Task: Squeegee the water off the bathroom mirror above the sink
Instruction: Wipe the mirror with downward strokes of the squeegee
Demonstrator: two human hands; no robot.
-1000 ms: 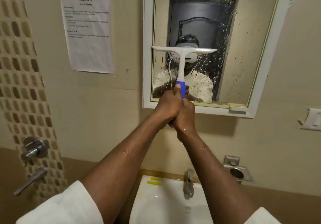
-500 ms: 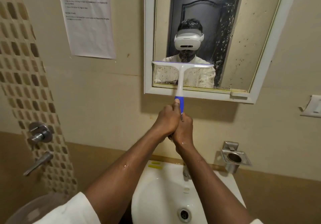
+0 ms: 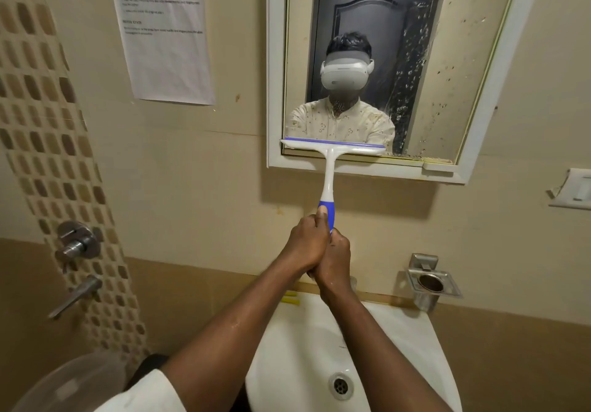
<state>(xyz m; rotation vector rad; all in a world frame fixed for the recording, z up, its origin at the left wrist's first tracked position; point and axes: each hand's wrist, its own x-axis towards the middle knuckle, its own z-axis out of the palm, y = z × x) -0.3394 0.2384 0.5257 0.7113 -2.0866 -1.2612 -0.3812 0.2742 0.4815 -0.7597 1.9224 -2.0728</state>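
Your left hand [image 3: 307, 241] and right hand [image 3: 334, 261] are clasped together round the blue grip of the squeegee [image 3: 330, 168], its blade up ahead of them on the mirror's [image 3: 454, 59] bottom edge, above the sink [image 3: 412, 347].

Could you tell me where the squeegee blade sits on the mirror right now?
In the head view, the white squeegee with blue handle has its blade along the bottom left edge of the white-framed mirror, above the white sink.

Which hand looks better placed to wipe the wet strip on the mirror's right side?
Probably the right hand: it grips the squeegee on the side nearer the droplets. The left hand would cross over.
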